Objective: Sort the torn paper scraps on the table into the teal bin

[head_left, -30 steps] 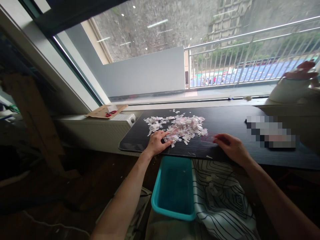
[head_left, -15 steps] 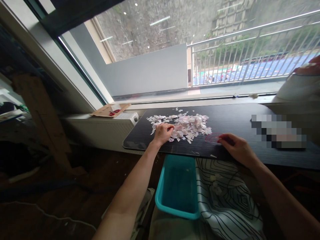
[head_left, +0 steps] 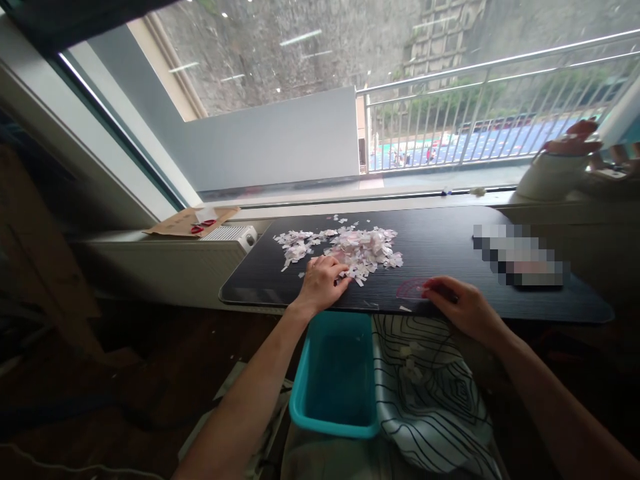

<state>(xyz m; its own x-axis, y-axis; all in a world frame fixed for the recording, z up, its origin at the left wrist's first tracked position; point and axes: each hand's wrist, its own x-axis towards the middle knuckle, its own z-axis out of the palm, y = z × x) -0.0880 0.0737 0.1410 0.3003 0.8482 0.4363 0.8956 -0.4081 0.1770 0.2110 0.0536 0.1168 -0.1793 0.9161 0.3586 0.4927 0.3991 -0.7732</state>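
Observation:
A heap of small white and pale pink paper scraps (head_left: 367, 250) is spread over the dark tabletop. My left hand (head_left: 323, 283) rests at the heap's near edge, palm down, fingers bent a little and thumb apart; scraps lie against the fingertips. To the right of the heap, my right hand (head_left: 457, 300) pinches a clear, pink-edged protractor (head_left: 411, 288) by its right end. The protractor is a half-round shape held low over the table, and whether it touches the top I cannot tell.
Below the table's front edge (head_left: 235, 301) sits a teal plastic bin (head_left: 299, 400), beside a black-and-white lined cloth (head_left: 430, 400). A blurred-out object (head_left: 520, 257) lies at right. Red-handled scissors (head_left: 203, 227) rest on brown paper (head_left: 170, 223) at left. A window and radiator (head_left: 250, 235) stand behind.
My left hand has come down from above the heap to its near edge, its fingers less pinched. The right hand keeps the protractor at nearly the same spot. The view has swung right.

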